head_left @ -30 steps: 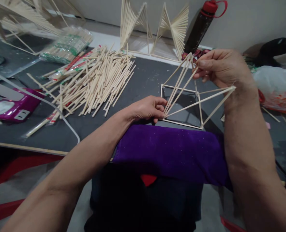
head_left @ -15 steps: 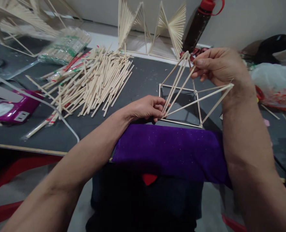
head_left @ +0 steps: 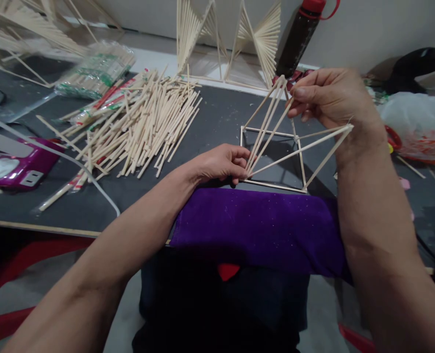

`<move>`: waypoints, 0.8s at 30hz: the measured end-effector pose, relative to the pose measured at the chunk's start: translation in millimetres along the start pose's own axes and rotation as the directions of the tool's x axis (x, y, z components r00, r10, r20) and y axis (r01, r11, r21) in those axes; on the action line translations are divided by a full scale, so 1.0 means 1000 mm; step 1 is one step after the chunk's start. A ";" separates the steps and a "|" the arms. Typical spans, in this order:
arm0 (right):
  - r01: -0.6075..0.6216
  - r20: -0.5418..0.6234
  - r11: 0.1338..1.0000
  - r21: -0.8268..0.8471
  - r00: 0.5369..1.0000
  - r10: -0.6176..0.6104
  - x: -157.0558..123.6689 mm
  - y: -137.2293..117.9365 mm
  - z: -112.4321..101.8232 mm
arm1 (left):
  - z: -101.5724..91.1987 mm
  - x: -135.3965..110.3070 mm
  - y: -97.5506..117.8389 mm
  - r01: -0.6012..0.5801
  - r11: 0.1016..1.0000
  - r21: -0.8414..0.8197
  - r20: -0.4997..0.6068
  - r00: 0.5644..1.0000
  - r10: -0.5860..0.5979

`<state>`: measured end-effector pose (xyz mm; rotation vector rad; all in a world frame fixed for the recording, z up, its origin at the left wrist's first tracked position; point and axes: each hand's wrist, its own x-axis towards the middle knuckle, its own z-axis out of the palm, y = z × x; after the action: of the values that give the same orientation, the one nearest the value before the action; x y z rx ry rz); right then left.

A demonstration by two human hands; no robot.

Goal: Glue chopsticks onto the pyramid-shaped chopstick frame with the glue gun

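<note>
A frame of thin wooden sticks (head_left: pixel 276 185) stands on the dark table, with a square base and slanting sticks rising to two raised corners. My left hand (head_left: pixel 226 164) is closed at the base's near left corner, its fingers around the lower ends of the slanting sticks. Up by the frame's far peak, my right hand (head_left: pixel 322 95) pinches the upper end of a wooden stick (head_left: pixel 274 130). That stick leans down to the corner at my left hand. Whether its lower end touches the frame is hidden by the fingers.
Left of the frame lies a pile of loose sticks (head_left: pixel 151 122), with a wrapped stick bundle (head_left: pixel 95 68) behind. Finished stick structures (head_left: pixel 261 44) and a dark bottle (head_left: pixel 300 39) stand at the back. A purple cloth (head_left: pixel 257 230) covers the near edge; a plastic bag (head_left: pixel 419 127) sits right.
The whole view has shifted slightly. My right hand still pinches the stick, tipped a little toward the frame's peak; my left hand stays at the corner.
</note>
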<state>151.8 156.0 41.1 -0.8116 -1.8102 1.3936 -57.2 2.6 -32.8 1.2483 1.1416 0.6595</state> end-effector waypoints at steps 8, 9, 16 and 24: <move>-0.013 -0.013 1.000 -0.017 1.000 0.013 -0.001 0.000 0.002 | 0.000 0.001 -0.002 0.012 1.000 0.005 -0.016 1.000 -0.012; -0.003 -0.021 1.000 -0.015 1.000 0.003 -0.001 -0.001 0.003 | 0.001 0.001 -0.002 0.014 1.000 0.008 -0.018 1.000 -0.014; -0.024 -0.026 1.000 0.002 0.999 0.024 -0.004 -0.006 0.006 | 0.003 -0.004 0.004 0.034 0.999 0.025 -0.026 0.999 -0.033; -0.014 -0.057 0.999 -0.044 0.998 0.012 -0.001 -0.002 0.008 | 0.003 -0.004 0.006 0.056 0.998 0.030 -0.034 0.998 -0.055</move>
<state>145.3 150.8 41.1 -0.8788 -1.8010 1.3295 -54.5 -1.0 -26.2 1.2316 1.2139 0.6257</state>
